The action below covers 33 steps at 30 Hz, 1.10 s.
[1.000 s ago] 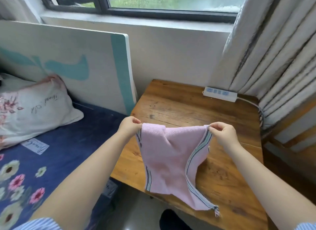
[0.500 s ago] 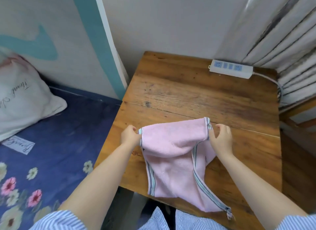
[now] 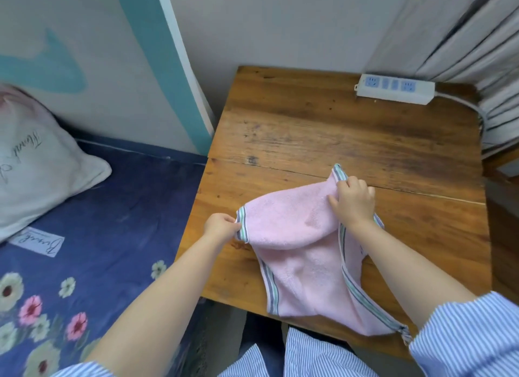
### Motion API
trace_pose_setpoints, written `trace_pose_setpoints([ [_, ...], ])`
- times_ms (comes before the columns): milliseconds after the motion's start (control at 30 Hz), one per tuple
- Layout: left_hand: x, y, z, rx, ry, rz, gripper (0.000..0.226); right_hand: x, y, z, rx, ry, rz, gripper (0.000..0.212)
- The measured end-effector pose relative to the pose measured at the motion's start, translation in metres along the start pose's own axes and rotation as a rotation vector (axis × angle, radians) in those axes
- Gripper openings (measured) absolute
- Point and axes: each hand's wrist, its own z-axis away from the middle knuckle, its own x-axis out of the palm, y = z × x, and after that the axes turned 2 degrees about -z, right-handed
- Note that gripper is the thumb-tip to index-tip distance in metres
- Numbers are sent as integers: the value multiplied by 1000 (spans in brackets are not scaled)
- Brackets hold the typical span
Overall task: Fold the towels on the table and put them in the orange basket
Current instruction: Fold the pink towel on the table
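A pink towel (image 3: 297, 253) with grey and green striped edges lies partly folded on the wooden table (image 3: 323, 141), its lower end hanging over the table's near edge. My left hand (image 3: 220, 228) pinches the towel's left corner. My right hand (image 3: 352, 201) grips the upper right corner and presses on the folded-over layer. No orange basket is in view.
A white power strip (image 3: 396, 89) with its cable lies at the table's far right, by the grey curtains (image 3: 463, 31). Left of the table is a bed with a blue flowered sheet (image 3: 92, 236), a pillow (image 3: 36, 157) and a white and teal board (image 3: 118, 54).
The towel went from held up in the air to lying on the table. Both hands lowered with it, and my right hand moved forward, laying the top edge slanted.
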Motion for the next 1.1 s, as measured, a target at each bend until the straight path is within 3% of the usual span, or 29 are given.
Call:
trace_pose_setpoints([
  [67, -2, -4, -1, 9, -13, -10, 27, 3, -1, -4, 97, -48, 30, 16],
  [200, -6, -11, -6, 34, -11, 5, 32, 0, 10, -12, 292, -190, -62, 23],
  [367, -27, -7, -10, 69, 45, 114, 38, -36, 17, -23, 543, -122, -682, 13],
  [500, -63, 31, -6, 190, 180, 137, 20, -94, 19, -38, 709, -203, -1111, 21],
  [600, -95, 78, 9, 355, 233, 251, 13, -142, 9, -58, 802, -272, -1155, 12],
  [700, -126, 126, 27, 534, 306, 336, 23, -192, -13, -84, 735, -92, -1232, 22],
  [800, -158, 171, 51, 692, 418, 427, 24, -243, -39, -101, 526, 81, -1393, 35],
  [900, -187, 202, 64, 789, 475, 560, 21, -277, -52, -101, 368, 262, -1415, 28],
  [1000, -203, 208, 68, 794, 462, 616, 34, -280, -48, -92, 383, 351, -1422, 28],
  [1100, -200, 193, 55, 743, 426, 494, 39, -259, -40, -78, 457, 331, -1374, 28],
])
